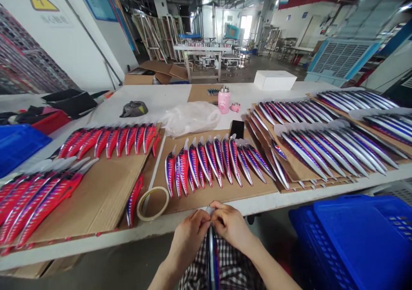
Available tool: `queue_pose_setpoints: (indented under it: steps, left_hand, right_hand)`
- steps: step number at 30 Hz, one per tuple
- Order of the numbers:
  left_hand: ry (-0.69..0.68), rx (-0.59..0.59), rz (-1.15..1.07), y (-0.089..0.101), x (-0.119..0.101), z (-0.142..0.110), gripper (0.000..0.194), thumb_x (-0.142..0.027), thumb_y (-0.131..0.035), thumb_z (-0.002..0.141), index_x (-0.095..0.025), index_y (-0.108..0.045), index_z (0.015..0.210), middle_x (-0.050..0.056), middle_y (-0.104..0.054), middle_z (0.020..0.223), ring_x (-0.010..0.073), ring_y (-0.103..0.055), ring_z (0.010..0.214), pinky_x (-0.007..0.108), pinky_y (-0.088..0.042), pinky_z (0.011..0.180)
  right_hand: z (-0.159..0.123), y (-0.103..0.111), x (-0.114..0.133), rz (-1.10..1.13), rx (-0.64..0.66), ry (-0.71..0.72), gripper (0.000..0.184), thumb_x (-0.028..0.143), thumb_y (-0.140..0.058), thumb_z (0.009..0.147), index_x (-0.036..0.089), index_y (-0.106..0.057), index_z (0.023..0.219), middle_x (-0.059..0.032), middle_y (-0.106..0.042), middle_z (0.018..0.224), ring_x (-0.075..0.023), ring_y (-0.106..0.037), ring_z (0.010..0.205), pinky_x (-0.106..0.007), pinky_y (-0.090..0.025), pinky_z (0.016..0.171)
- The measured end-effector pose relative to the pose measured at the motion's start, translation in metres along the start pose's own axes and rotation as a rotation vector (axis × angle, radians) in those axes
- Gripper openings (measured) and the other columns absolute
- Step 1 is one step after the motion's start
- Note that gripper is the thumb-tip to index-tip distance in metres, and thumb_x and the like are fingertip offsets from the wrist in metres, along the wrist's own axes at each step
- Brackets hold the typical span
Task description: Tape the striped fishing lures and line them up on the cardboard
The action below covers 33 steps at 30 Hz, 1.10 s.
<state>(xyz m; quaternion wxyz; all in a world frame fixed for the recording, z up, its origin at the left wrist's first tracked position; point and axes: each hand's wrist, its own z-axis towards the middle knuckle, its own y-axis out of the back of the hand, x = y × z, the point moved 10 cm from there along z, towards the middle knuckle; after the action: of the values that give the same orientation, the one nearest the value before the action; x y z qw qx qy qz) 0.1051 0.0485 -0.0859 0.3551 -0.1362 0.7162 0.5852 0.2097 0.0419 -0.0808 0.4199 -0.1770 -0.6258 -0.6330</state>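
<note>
Bottom centre: left hand (189,232) and right hand (229,223) both pinch the top end of one lure (212,260), long axis vertical toward lap, below tabletop (273,202) edge.

the long fish-shaped lure with red, blue and silver stripes (212,255) between the left hand (189,234) and right hand (230,223) looks like hard glossy plastic, smooth and reflective. the rows of striped lures (209,159) on the table share that lacquered shine. they lie on matt brown cardboard sheets (99,195), dull and fibrous. the ring of tape (152,203) looks translucent and slick. near the far edge, a crumpled clear plastic bag (191,117) is thin and filmy, and the small pink flask (224,100) has a shiny metal cap. the blue crate (354,234) is moulded plastic with a dull sheen.
</note>
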Motion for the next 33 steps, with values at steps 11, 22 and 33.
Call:
queue_pose_setpoints:
  steps: [11, 22, 33]
  left_hand:
    - [-0.079, -0.032, -0.049, 0.003, 0.004, -0.003, 0.017, -0.013, -0.049, 0.083, -0.024, -0.061, 0.084, -0.001, -0.067, 0.080, 0.0168, -0.065, 0.077, 0.025, -0.049, 0.071]
    - [-0.181, -0.156, -0.051, 0.008, 0.004, -0.009, 0.014, -0.017, -0.054, 0.085, -0.024, -0.067, 0.083, 0.004, -0.063, 0.096, 0.0189, -0.065, 0.090, 0.029, -0.053, 0.079]
    - [-0.235, -0.253, -0.015, 0.009, -0.006, -0.016, 0.015, -0.017, -0.051, 0.087, -0.022, -0.063, 0.078, 0.003, -0.065, 0.086, 0.0189, -0.065, 0.080, 0.029, -0.052, 0.072]
  right_hand:
    - [-0.001, -0.004, -0.002, -0.050, -0.076, -0.027, 0.022, 0.000, -0.053, 0.072, 0.019, -0.064, 0.071, -0.0046, -0.070, 0.099, -0.0182, -0.066, 0.087, -0.026, -0.048, 0.078]
    - [-0.005, -0.002, -0.001, -0.022, -0.110, 0.006, 0.024, -0.001, -0.056, 0.071, 0.021, -0.063, 0.071, -0.0010, -0.069, 0.096, -0.0156, -0.065, 0.083, -0.023, -0.047, 0.077]
    - [-0.007, -0.006, -0.007, -0.111, -0.011, -0.068, 0.025, 0.006, -0.057, 0.079, 0.021, -0.065, 0.097, -0.0097, -0.050, 0.141, -0.0219, -0.065, 0.106, -0.031, -0.049, 0.089]
